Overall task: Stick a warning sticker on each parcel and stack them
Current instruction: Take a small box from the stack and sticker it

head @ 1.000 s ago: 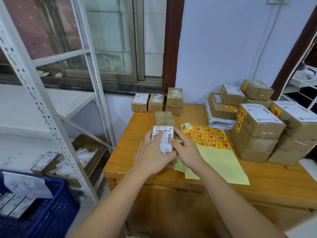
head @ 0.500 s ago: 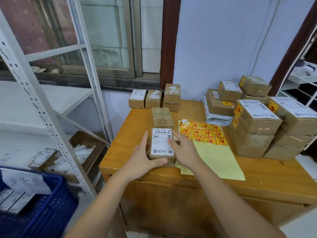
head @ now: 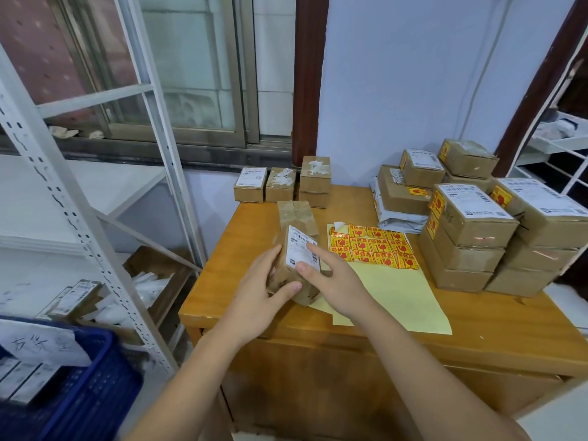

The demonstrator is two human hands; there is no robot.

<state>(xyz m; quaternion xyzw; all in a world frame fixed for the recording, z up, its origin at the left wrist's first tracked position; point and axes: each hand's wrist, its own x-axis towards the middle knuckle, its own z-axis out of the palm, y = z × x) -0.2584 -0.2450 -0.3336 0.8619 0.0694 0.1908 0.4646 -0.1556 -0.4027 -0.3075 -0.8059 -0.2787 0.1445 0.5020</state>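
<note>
Left hand (head: pixel 261 294) and right hand (head: pixel 331 281) gripping tilted parcel (head: pixel 294 265), wooden table (head: pixel 477 329), white shelving (head: pixel 79 218), window (head: pixel 191 74) behind

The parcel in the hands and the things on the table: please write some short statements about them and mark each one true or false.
1. Both hands hold one parcel; the left hand and the right hand each grip a side. True.
2. This parcel lies flat on the table. False: it is tilted up, its white label facing the camera.
3. The sticker sheet lies to the right of the held parcel. True.
4. The sticker sheet is full. False: its near part is bare yellow backing.
5. The stacked parcels at the right carry no stickers. False: several show yellow and red ones.
</note>
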